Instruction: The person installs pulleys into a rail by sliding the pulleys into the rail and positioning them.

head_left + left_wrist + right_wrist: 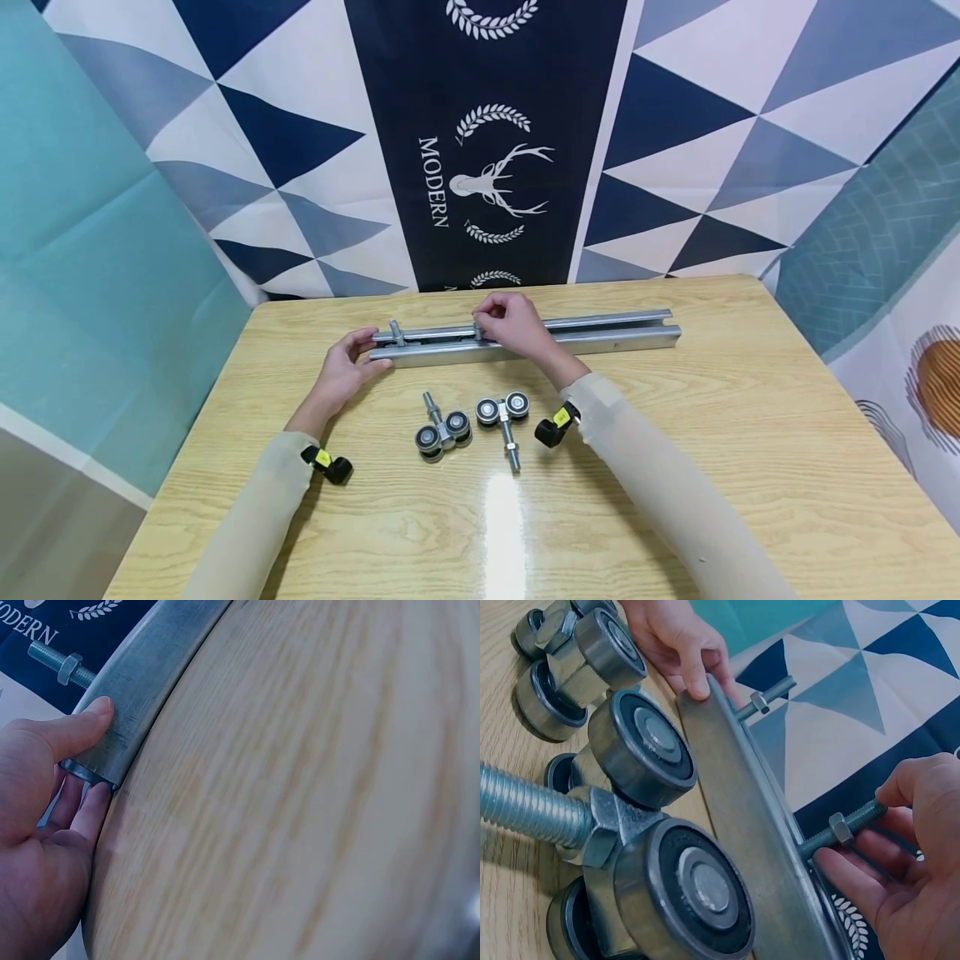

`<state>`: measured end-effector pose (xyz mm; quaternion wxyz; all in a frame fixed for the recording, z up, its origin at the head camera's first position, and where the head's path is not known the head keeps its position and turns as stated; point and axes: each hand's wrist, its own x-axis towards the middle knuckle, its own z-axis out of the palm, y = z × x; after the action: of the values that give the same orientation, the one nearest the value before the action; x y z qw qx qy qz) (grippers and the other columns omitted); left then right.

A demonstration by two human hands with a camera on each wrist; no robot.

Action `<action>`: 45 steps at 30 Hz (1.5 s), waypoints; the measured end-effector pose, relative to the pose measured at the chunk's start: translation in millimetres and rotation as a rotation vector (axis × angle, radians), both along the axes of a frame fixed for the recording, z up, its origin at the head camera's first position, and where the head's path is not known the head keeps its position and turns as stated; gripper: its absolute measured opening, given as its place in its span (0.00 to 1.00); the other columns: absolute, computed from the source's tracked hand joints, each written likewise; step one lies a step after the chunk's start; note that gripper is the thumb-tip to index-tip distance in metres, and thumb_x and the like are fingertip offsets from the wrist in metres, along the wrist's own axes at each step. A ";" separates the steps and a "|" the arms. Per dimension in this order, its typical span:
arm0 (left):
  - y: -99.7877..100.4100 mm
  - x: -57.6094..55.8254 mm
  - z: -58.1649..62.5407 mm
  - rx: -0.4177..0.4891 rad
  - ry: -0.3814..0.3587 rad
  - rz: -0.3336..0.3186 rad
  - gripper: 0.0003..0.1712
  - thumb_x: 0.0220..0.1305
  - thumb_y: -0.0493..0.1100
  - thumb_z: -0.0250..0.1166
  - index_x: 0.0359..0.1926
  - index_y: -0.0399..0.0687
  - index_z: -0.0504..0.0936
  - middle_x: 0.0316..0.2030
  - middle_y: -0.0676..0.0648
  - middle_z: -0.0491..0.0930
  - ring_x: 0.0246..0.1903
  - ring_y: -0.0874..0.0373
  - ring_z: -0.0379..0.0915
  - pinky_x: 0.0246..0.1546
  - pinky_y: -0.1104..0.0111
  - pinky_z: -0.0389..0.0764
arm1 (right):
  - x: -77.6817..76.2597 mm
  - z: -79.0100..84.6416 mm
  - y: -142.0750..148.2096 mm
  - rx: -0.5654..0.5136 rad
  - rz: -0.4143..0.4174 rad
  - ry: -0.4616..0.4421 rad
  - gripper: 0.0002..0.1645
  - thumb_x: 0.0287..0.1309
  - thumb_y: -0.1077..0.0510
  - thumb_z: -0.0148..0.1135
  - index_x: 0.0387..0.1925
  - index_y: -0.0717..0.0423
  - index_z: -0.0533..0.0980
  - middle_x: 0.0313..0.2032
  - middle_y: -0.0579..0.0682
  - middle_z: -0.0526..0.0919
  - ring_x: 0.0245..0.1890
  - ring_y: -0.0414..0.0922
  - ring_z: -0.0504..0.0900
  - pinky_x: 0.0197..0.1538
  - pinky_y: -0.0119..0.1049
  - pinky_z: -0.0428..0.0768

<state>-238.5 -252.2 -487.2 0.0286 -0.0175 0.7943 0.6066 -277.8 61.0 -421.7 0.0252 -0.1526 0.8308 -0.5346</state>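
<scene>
Right grip point(516, 323) pinches bolt point(841, 828); rail point(600, 342) on wood-grain table point(750, 433), patterned backdrop point(495, 75)

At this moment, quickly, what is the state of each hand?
Left hand: holding one end of the long silver metal rail.
Right hand: holding the silver threaded metal bolt standing up from the rail.

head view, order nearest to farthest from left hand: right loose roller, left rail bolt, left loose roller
1. Left rail bolt, right of the left hand
2. Left loose roller, in front of the rail
3. Right loose roller, farther right
</scene>
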 end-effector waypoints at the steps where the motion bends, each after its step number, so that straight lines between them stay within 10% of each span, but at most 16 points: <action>1: 0.3 0.5 0.1 -0.002 0.006 -0.002 0.41 0.57 0.35 0.74 0.70 0.43 0.67 0.68 0.40 0.67 0.67 0.48 0.64 0.74 0.56 0.67 | 0.3 0.8 0.3 0.001 -0.001 -0.002 0.10 0.63 0.59 0.63 0.39 0.64 0.84 0.34 0.54 0.84 0.29 0.42 0.82 0.33 0.29 0.89; 28: -0.8 1.2 -0.8 -0.019 0.030 -0.005 0.40 0.57 0.34 0.73 0.70 0.41 0.67 0.69 0.40 0.68 0.67 0.49 0.65 0.71 0.63 0.72 | 11.3 21.5 17.2 -0.062 -0.084 -0.006 0.09 0.61 0.58 0.65 0.38 0.60 0.82 0.33 0.56 0.83 0.31 0.52 0.85 0.39 0.43 0.93; 34: -0.2 -0.7 0.7 -0.021 0.037 -0.014 0.41 0.57 0.34 0.73 0.70 0.41 0.67 0.69 0.40 0.68 0.67 0.49 0.65 0.70 0.64 0.72 | 17.5 23.8 23.9 -0.027 -0.048 0.057 0.09 0.61 0.57 0.65 0.39 0.59 0.83 0.32 0.55 0.85 0.27 0.45 0.83 0.31 0.31 0.89; 45: 0.8 0.1 1.2 -0.003 0.023 -0.009 0.40 0.57 0.34 0.73 0.70 0.42 0.67 0.68 0.41 0.68 0.67 0.49 0.65 0.69 0.68 0.74 | 29.6 32.2 35.5 0.053 0.095 0.166 0.08 0.60 0.60 0.67 0.40 0.58 0.84 0.35 0.53 0.86 0.32 0.46 0.82 0.36 0.37 0.85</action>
<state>-238.4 -251.4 -486.0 0.0222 -0.0073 0.7955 0.6055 -248.2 96.5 -389.6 -0.0145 -0.2351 0.8357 -0.4960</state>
